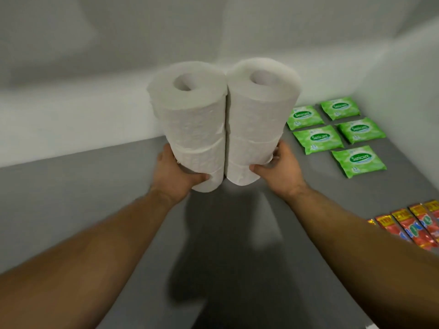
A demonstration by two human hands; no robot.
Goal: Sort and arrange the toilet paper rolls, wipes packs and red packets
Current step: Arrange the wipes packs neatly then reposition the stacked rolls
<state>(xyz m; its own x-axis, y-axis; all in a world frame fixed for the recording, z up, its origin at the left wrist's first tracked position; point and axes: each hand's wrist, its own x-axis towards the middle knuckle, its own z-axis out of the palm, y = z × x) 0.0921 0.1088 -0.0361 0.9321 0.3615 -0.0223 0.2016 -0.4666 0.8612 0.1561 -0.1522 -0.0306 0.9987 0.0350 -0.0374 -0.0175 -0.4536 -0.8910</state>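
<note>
Two upright stacks of white toilet paper rolls stand side by side and touching, held above the grey surface point(95, 210). My left hand point(177, 173) grips the bottom of the left stack point(190, 119). My right hand point(279, 166) grips the bottom of the right stack point(259, 115). Each stack holds three rolls. Several green wipes packs point(318, 140) lie flat in rows to the right. Several red packets point(413, 226) lie side by side at the right edge, partly cut off by the frame.
White walls point(71, 79) close off the grey surface at the back and on the right, forming a corner behind the stacks. The stacks and my arms throw a dark shadow point(221, 245) on the surface below them.
</note>
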